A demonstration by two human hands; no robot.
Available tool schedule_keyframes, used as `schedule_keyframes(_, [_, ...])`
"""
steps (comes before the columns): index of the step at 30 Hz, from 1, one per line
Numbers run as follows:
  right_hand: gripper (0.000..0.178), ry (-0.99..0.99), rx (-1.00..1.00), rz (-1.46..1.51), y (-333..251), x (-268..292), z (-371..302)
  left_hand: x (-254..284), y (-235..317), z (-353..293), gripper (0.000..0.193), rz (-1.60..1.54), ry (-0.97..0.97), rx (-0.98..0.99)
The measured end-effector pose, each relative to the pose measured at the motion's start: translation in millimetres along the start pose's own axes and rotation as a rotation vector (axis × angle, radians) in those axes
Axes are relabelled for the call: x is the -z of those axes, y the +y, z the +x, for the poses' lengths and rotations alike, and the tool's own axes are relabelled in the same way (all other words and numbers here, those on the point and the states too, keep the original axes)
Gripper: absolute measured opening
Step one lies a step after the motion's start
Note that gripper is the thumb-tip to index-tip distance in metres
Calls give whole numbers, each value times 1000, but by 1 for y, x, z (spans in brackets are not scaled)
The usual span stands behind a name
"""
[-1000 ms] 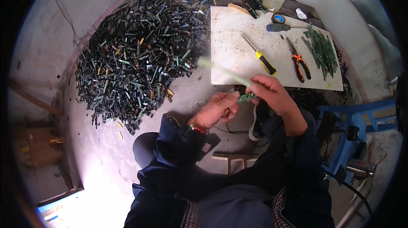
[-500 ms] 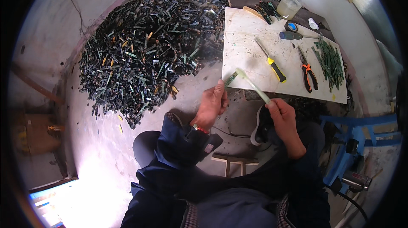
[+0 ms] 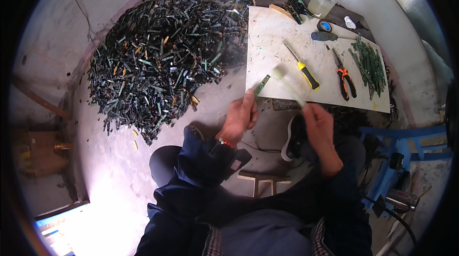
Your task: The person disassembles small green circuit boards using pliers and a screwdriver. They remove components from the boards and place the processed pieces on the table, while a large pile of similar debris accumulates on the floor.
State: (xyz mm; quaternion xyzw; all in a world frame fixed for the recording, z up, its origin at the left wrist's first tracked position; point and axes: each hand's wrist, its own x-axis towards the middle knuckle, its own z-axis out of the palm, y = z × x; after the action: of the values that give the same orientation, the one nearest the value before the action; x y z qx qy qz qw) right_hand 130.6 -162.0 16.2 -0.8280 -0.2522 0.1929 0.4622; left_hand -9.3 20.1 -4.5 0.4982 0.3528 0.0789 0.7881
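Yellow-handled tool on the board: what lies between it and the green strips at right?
In the head view, orange-and-black pliers lie there on the pale board.

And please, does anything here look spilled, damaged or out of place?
Nothing looks clearly damaged. The dark heap spreads loosely over the floor, like a spill, with no container around it. A yellow piece lies just off its near edge, so it looks stray.
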Motion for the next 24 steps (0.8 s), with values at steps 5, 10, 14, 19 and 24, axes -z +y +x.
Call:
schedule_keyframes(5, [23,-104,146,-1,-2,-2,-8,3,1,0,53,-24,-7,22])
schedule_keyframes(10, [26,-87,62,32,4,2,1,3,-1,3,54,-108,2,94])
schedule_keyframes(14, [27,-90,75,39,10,1,1,9,-4,8,54,-321,8,202])
schedule_keyframes(19, [26,-160,-37,128,-5,2,-2,14,-7,12,47,-381,-25,252])
schedule_keyframes(24, [24,-148,75,51,2,0,-8,7,-1,11,36,-350,-17,204])
